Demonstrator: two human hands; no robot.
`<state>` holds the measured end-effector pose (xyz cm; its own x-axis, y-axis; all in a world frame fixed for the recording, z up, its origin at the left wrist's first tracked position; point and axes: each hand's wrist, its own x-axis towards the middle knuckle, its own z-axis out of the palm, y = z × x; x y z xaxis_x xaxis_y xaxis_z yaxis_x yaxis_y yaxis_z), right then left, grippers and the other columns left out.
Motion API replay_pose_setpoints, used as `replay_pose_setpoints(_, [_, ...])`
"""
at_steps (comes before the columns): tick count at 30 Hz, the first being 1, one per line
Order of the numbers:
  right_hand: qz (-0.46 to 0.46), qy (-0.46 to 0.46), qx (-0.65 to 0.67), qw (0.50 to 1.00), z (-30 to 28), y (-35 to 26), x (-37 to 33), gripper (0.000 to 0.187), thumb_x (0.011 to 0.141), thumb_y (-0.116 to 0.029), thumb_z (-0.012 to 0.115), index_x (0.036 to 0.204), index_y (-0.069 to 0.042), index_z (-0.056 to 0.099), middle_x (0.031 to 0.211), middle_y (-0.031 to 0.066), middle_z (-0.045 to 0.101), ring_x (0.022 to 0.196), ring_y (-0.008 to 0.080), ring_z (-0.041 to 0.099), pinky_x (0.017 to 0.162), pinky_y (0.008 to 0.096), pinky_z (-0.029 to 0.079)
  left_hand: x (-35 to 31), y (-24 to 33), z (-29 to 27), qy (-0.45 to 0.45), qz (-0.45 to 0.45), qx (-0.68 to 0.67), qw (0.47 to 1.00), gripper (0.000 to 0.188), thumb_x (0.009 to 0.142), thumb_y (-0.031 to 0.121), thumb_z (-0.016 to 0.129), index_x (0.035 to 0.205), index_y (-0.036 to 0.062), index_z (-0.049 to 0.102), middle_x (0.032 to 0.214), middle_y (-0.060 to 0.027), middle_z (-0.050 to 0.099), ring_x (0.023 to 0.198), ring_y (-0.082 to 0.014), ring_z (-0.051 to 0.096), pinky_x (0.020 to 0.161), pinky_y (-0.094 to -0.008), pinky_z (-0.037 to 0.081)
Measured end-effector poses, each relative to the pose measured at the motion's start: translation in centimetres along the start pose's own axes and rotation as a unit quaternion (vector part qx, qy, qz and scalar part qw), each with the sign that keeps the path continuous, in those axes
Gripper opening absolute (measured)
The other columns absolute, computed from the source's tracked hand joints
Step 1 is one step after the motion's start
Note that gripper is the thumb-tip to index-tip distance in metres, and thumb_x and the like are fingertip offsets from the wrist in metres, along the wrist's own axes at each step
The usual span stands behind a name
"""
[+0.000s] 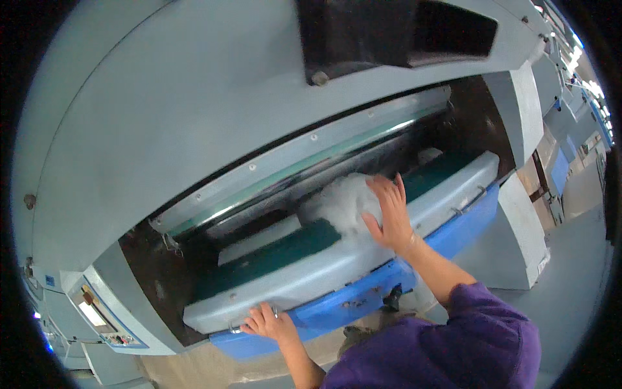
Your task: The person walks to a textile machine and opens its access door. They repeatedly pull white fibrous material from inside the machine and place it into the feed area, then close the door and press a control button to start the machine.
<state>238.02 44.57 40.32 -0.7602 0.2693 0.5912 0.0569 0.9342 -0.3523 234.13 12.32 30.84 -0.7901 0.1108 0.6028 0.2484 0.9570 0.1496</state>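
Observation:
A clump of white fluffy fibre [345, 200] lies in the long slot of a large grey machine, spilling over a dark green strip [282, 251] toward the grey front lip. My right hand [391, 212] is at the clump's right side with thumb and fingers apart. Whether its fingertips press into the fibre is hard to tell. On the left, my left hand [267, 322] has its fingers curled round a small metal handle [236, 329] at the grey lip [259, 290], just above a blue panel [317, 319].
Above the slot runs a shiny metal bar [311, 165] under the big curved grey cover [175, 129]. A second metal handle [471, 201] sits at the right of the lip. A control panel [97, 311] with a screen stands at the lower left. Other machines line the right.

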Motion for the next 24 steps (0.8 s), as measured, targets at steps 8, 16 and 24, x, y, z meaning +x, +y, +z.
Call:
replay_pose_setpoints(8, [0.002, -0.040, -0.048, 0.998, -0.6, 1.3, -1.9, 0.046, 0.080, -0.019, 0.058, 0.123, -0.005, 0.049, 0.128, 0.0116, 0.051, 0.123, 0.0306, 0.043, 0.109, 0.0545, 0.013, 1.4, 0.1, 0.1, 0.015, 0.014, -0.006, 1.000, 0.025, 0.055, -0.002, 0.057, 0.079, 0.0057, 0.060, 0.091, -0.0153, 0.051, 0.088, -0.0358, 0.044, 0.095, -0.0542, 0.024])
replay_pose_setpoints(16, [0.018, 0.043, -0.031, 0.998, 2.4, 4.2, -0.1, 0.040, 0.080, -0.018, 0.058, 0.118, -0.006, 0.052, 0.123, 0.0098, 0.054, 0.122, 0.0280, 0.045, 0.108, 0.0531, 0.019, 6.8, 1.1, 0.0, -0.031, 0.044, -0.013, 0.998, 0.021, 0.062, -0.003, 0.058, 0.080, 0.0054, 0.063, 0.102, -0.0170, 0.055, 0.095, -0.0367, 0.047, 0.096, -0.0554, 0.026])
replay_pose_setpoints(24, [0.028, 0.104, -0.019, 0.994, 3.0, 4.1, 4.4, 0.029, 0.084, -0.012, 0.055, 0.112, -0.006, 0.052, 0.118, 0.0118, 0.053, 0.116, 0.0314, 0.047, 0.105, 0.0537, 0.024, 13.5, 0.8, 3.3, -0.090, 0.087, -0.007, 0.992, 0.039, 0.066, -0.004, 0.058, 0.103, 0.0081, 0.063, 0.120, -0.0151, 0.052, 0.112, -0.0352, 0.046, 0.098, -0.0575, 0.026])
